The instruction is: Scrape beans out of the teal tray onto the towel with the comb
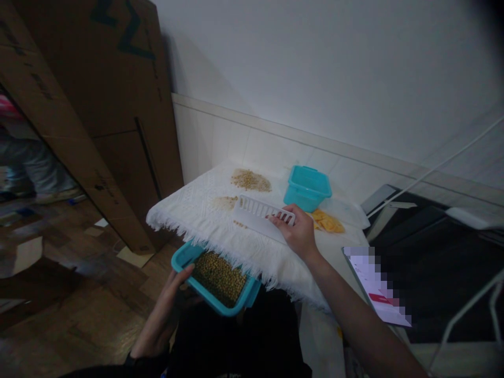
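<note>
Left hand: at the lower left of centre, the left hand (179, 281) grips a teal tub by its near-left side, thumb over the rim; its other fingers are mostly hidden.
Teal tub: the tub (225, 308) is low in the centre, just below the worktop's fringed edge, tilted in the frame, with many small yellow-green beans (220, 275) inside.
Right hand: right of centre, the right hand (298, 231) is closed around the right end of a white slotted scraper, some fingers passing through or behind the slots.
Scraper: the white slotted scraper (254, 220) lies flat or nearly so over the cloth, its row of slots along the upper side; whether it touches the cloth is hard to tell.
Worktop: a white fringed cloth (189, 202) covers the worktop across the centre.
Loose beans: a larger tan patch (250, 180) lies near the back of the cloth; a smaller patch (224, 202) lies just beside the scraper's left end.
Second container: a deeper teal container (305, 197) stands at the back right, with a crumpled yellow item (327, 221) just in front.
Right side: a lit screen (374, 286), partly pixelated.
Left side: a tall cardboard box (118, 100) above a wooden floor (106, 307).
</note>
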Demonstrator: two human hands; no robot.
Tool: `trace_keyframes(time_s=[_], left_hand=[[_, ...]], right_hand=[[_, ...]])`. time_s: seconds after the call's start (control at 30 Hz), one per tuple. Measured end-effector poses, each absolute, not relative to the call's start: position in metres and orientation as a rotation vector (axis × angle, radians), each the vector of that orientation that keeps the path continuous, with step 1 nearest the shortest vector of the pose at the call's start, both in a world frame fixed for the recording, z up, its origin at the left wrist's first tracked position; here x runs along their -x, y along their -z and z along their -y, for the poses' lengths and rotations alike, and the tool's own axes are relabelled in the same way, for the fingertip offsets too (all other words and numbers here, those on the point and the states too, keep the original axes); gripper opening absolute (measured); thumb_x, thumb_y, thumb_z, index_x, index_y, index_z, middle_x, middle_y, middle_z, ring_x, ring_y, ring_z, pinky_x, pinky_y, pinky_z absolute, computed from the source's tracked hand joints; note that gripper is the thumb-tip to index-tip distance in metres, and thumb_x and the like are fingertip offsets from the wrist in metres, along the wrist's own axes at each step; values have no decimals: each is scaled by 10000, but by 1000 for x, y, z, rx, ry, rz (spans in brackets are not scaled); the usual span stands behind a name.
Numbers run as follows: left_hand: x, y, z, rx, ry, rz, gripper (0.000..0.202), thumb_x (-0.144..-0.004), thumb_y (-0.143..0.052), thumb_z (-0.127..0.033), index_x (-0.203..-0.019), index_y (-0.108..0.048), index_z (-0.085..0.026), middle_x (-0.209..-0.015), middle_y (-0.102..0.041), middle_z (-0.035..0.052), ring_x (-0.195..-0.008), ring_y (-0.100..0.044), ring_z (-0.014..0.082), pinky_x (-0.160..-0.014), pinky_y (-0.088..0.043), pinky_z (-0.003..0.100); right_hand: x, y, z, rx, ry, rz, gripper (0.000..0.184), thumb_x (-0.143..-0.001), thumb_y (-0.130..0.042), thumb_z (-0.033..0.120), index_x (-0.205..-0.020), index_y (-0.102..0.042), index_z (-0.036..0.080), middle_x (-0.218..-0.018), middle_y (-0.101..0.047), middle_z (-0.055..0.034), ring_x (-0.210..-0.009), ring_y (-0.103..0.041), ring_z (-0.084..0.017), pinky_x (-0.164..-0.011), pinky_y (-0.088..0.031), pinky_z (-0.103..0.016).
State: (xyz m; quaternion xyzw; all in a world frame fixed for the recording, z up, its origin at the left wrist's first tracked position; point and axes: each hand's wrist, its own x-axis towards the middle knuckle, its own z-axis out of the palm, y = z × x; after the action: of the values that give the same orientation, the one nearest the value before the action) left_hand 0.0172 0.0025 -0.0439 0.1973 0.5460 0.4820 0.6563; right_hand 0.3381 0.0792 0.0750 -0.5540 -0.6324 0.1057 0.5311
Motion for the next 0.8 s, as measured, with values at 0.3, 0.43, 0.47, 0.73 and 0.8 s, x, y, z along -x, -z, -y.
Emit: trace_keyframes(time_s=[0.3, 0.43, 0.47, 0.73, 0.8], left_hand=[[-19, 39, -2, -416, -1090, -1265, 886, -695, -997, -603, -1477, -704, -306, -1074, -850, 74, -872, -854, 319, -706, -720, 406], [-19, 42, -3, -436, -1081, -1268, 875, -723, -983, -612, -1499, -697, -326, -1058, -824, 68, -895, -848, 334, -738, -731, 436], [-19, 42, -3, -437, -1079, -1274, 865, -735, -977, -608, -1505, -695, -334, -1100, -821, 73, -905, -847, 334, -747, -734, 445], [-21, 38, -2, -418, -1052, -1283, 912, -702, -990, -653, -1512, -688, -362, -1222, -785, 91, -999, -837, 361, -851, -725, 495], [-21, 38, -2, -410, -1049, -1268, 933, -700, -992, -656, -1526, -675, -360, -1251, -787, 93, -1002, -839, 360, -887, -722, 506]], right_hand=[[-335, -73, -81, 1312, -229, 1507, 308, -822, -827, 528, -782, -654, 276, -633, -646, 34, -579, -558, -191, -574, -455, -306], [-333, -71, -80, 1295, -279, 1520, 291, -820, -828, 508, -786, -656, 275, -648, -657, 32, -579, -557, -186, -576, -464, -306], [-332, -70, -80, 1290, -294, 1523, 288, -821, -830, 502, -788, -657, 274, -653, -661, 32, -580, -560, -185, -577, -465, -305], [-328, -68, -71, 1260, -343, 1529, 284, -835, -839, 493, -811, -663, 271, -651, -663, 35, -559, -557, -177, -562, -449, -302], [-327, -69, -68, 1262, -355, 1529, 288, -830, -839, 495, -809, -660, 271, -646, -663, 35, -551, -555, -176, -555, -450, -301]])
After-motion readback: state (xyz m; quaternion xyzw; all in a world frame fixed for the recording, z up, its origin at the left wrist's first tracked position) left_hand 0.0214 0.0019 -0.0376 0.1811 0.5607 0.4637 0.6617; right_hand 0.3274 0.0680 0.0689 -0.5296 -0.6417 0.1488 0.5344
